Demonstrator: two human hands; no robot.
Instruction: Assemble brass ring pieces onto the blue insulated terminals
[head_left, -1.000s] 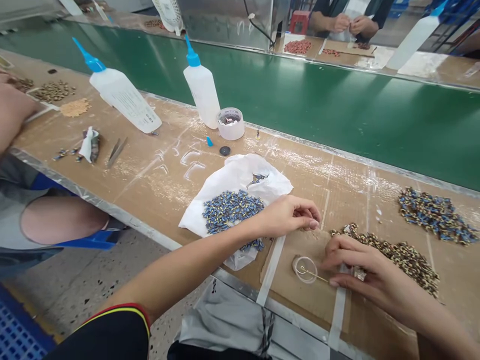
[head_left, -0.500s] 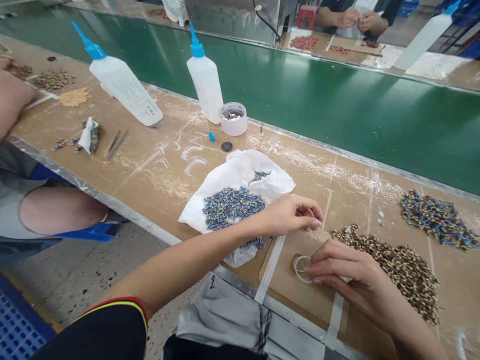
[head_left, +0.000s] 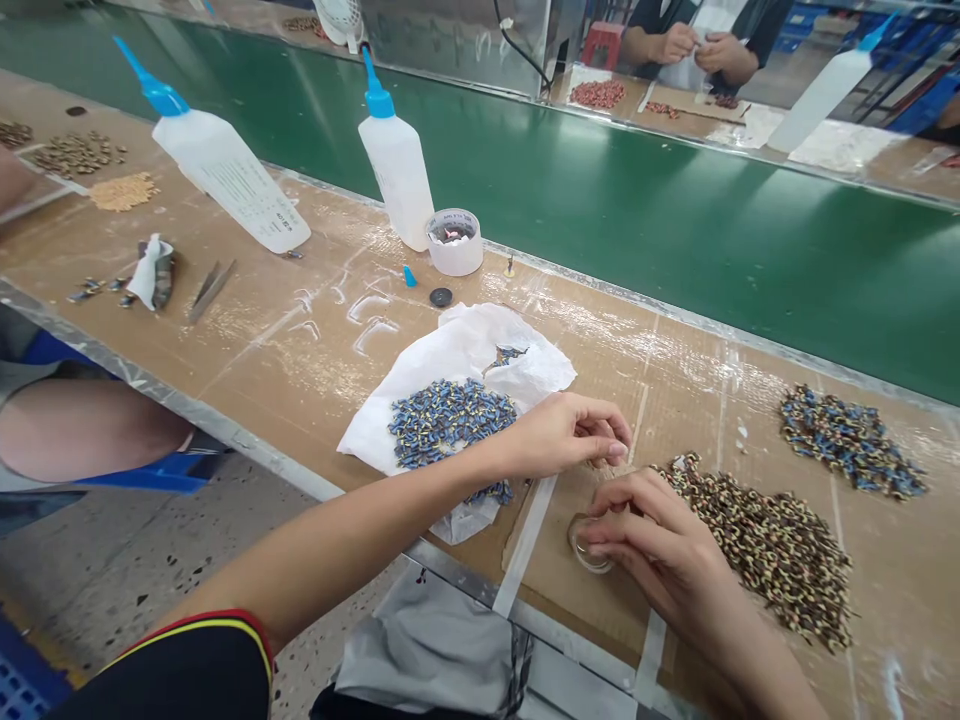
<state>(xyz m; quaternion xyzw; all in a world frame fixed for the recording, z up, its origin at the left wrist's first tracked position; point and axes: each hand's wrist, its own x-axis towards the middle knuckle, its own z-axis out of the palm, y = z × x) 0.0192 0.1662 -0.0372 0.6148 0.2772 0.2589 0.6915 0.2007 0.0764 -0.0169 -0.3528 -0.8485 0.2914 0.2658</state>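
My left hand is held over the right edge of a white plastic bag, its fingers curled and the thumb against them. Whatever they pinch is hidden or too small to name. The bag lies spread flat and bears a pile of small blue and yellow pieces. My right hand reaches over a small clear round dish, fingertips closed together at its inside. I cannot make out what they grip. Just right of that hand lies a heap of small dark brown and yellow pieces.
Another blue and brown pile lies at the far right. Two white bottles with blue nozzles, one tilted and one more upright, stand beyond the bag, near a tape roll. Tweezers lie left. A green belt runs behind.
My right fingertips have moved left, from the dish's right rim to over its inside. My left hand keeps its curled pose. The whole view has shifted slightly, moving things leftward.
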